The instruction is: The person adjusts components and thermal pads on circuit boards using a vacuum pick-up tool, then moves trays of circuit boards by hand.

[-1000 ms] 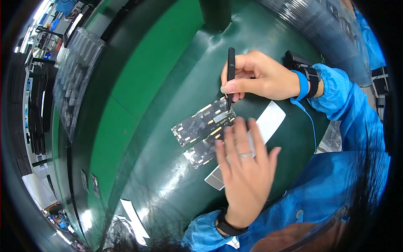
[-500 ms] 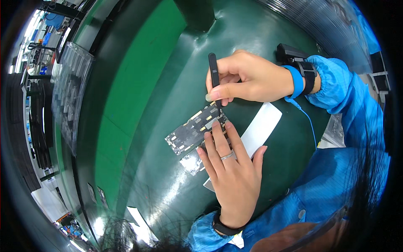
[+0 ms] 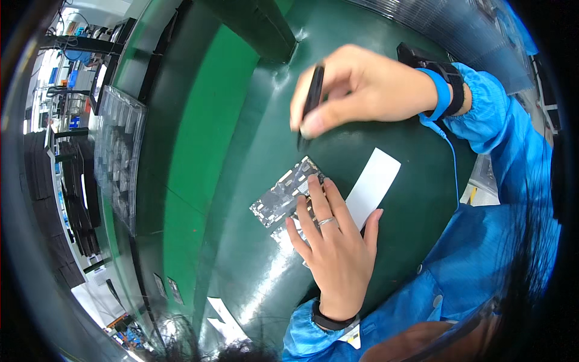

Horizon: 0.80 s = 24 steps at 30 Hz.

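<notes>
My left hand (image 3: pixel 339 241) lies palm down with its fingers spread, its fingertips resting on a dark circuit board (image 3: pixel 282 192) with small pale and gold parts. More silvery board area (image 3: pixel 281 234) shows beside it, partly hidden by the fingers. Above the board's far end, apart from it, my right hand (image 3: pixel 356 90) pinches slim black tweezers (image 3: pixel 314 93). Motion blurs the tweezers' tips, so whether they hold anything cannot be made out. A white strip (image 3: pixel 375 184) lies beside the left hand's thumb and index finger.
A green table mat (image 3: pixel 416 241) lies under the work. From my right wrist's blue strap (image 3: pixel 442 93) a cord hangs down. Clear plastic trays (image 3: pixel 120 157) stand at the left, more (image 3: pixel 458 36) at the upper right. A dark post (image 3: pixel 259 27) rises at the back; white paper (image 3: pixel 226 323) lies near left.
My right hand has lifted the tweezers off the board, up and away from it. My left hand stays on the board. The whole view has shifted slightly.
</notes>
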Motion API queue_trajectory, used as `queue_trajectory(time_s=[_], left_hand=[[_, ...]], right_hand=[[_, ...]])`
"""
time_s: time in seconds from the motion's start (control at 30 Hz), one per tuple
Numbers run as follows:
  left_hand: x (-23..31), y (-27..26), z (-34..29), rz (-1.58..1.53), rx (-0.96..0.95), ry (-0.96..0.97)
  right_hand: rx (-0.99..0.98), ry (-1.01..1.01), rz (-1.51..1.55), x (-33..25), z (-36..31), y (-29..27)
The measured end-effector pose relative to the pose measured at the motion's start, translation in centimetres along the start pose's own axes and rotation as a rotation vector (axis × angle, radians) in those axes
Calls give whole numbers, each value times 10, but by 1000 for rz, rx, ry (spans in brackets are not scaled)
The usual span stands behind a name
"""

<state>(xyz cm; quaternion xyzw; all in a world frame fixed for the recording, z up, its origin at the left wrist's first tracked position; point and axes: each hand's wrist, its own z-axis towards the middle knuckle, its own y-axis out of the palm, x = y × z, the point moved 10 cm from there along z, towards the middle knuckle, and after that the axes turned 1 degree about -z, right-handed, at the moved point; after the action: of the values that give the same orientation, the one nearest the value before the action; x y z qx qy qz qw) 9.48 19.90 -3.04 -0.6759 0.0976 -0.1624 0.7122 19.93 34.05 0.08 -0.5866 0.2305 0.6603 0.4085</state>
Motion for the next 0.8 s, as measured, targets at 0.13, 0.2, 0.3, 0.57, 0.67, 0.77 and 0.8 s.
queue_trajectory(time_s=[0.13, 0.2, 0.3, 0.57, 0.67, 0.77, 0.8], left_hand=[[-3, -6, 3, 34, 9, 26], [-1, -12, 11, 52, -33, 55], [-29, -21, 31, -163, -77, 81], [-155, -2, 48, -476, -88, -136], [-131, 0, 50, -489, -92, -86], [-200, 9, 58, -621, -119, -238], [-209, 5, 62, -596, -74, -189]], right_hand=[[267, -21, 8, 3, -11, -21], [215, -12, -174, 13, -11, -15], [236, 79, -106, 32, -15, -22], [277, 54, -43, -41, 20, -26], [387, 36, -168, 29, -48, -39], [382, -61, -103, 29, -35, -20], [361, -55, -94, 25, -42, -13]])
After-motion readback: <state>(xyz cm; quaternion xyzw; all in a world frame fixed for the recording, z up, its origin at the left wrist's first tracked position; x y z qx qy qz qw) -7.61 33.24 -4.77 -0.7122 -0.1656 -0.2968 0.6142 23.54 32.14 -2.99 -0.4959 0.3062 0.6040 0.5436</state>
